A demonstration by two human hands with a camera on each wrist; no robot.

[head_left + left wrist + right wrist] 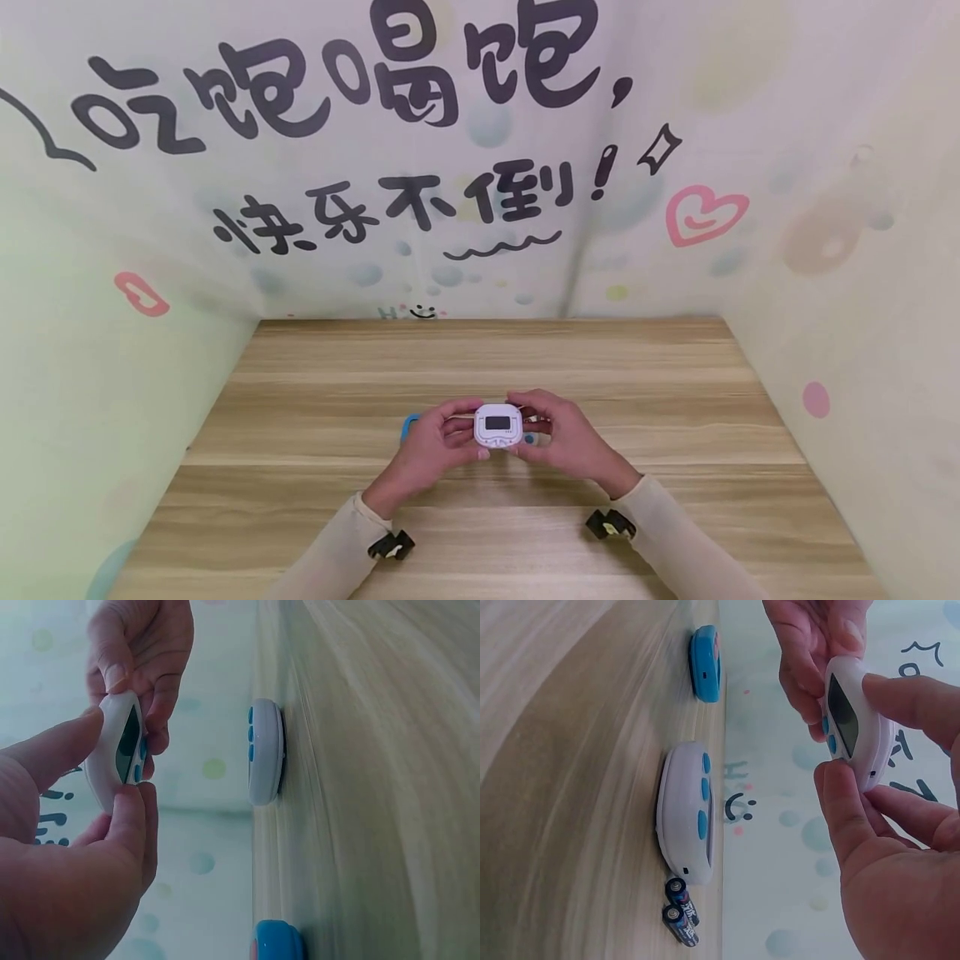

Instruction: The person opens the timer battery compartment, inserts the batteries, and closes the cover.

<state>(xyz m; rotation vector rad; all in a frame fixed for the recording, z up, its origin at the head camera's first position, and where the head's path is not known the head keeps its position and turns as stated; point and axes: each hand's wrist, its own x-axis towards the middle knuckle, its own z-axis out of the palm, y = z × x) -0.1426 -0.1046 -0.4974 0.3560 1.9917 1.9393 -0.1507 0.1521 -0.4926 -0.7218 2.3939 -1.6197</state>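
my left hand (pixel 429 446) and right hand (pixel 567 439) pinch opposite sides of one white device (pixel 498 423), held above the table (pixel 495 358). on it, a second white unit (pixel 679 817) sits between a blue device (pixel 703 666) and two batteries (pixel 679 915).

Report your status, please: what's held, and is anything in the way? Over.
Left grip, right grip: both on white gadget. Gadget raised off table. Second white gadget, blue gadget, two batteries on table; none apparently blocking.
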